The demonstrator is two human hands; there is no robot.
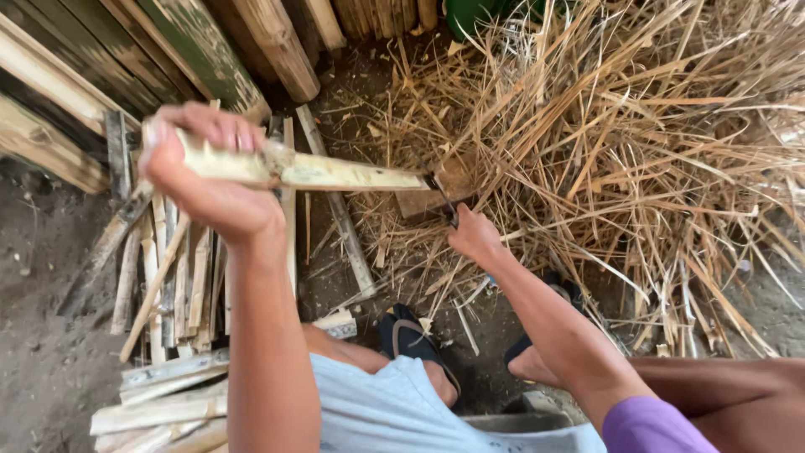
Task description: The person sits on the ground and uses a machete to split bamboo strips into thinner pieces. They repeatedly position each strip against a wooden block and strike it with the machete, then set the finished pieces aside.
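**Bamboo strip half worked, blade at its far end**

The person sits low over a dirt floor (50, 352) and holds a pale bamboo strip (335, 174) nearly level in front of the body. The left hand (210, 180) is closed around the near end of the strip; its fingers (220, 127) wrap over the top and the strip passes through the fist. The right hand (475, 236) is closed on the handle of a knife (443, 198), and the blade meets the far end of the strip, just above a small wooden block (436, 186) on the ground.

In my judgement the work is somewhere in the middle. Much is already done: a heap of dry shavings (637, 134) lies to the right, and cut bamboo slats (172, 277) lie in a loose pile to the left, below the left hand. This strip looks not yet split or trimmed along its length, because it is in one piece between the two hands. How deep the blade sits in the end, I cannot tell.
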